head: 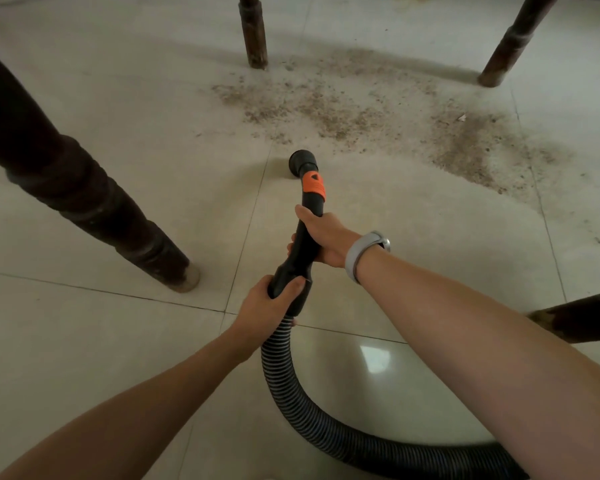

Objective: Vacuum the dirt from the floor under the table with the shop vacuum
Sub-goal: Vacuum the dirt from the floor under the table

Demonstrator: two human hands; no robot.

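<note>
**Nozzle short of the dirt**

Your hose [326, 420] curls nearest. Left hand [274, 303] grips the cuff, right hand [326, 240] wraps the wand [303, 237]. Nozzle [302, 162] sits near side of the dirt [343, 112]; push farther, sweep right.

We looked down on a floor [118, 341] of large pale glossy tiles with thin dark joints. Four dark turned wooden legs stood around us: a thick one at the left [94, 209], two farther off at the top [253, 32] [513, 39], one at the right edge [582, 317]. A patch of light [374, 358] reflected off one tile, and soft shadows lay beneath the far legs.
</note>
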